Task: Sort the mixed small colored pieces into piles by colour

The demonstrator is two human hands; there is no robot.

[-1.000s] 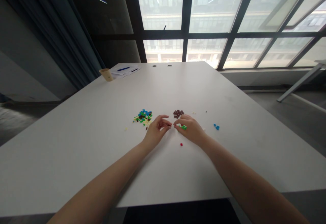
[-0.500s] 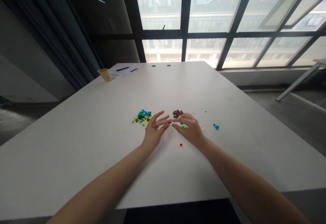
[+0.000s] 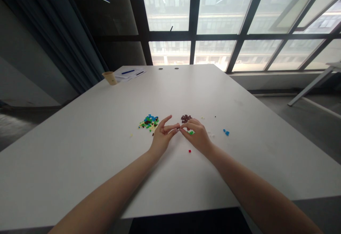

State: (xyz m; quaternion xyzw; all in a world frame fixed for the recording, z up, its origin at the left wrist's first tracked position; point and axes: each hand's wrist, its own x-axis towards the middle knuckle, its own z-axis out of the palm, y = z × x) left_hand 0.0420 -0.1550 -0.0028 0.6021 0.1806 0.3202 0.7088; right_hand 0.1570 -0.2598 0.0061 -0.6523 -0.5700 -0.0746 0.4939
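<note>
both hands meet fingertip to fingertip over the white table (image 3: 239,145); left hand (image 3: 162,136) half open, right hand (image 3: 197,134) curled over small green plastic bricks (image 3: 191,132); whether either pinches one, cannot tell. best to press pieces squarely, wrists braced. mixed multicoloured brick pile (image 3: 148,122) just left of left hand

Bright daylight glare from windows (image 3: 223,10), dim curtained left, wide-angle distortion.

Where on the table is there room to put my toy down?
Bare table lies between the brown pieces and the far paper cup. It is crowded around the hands, left and right, by the mixed pile.
</note>
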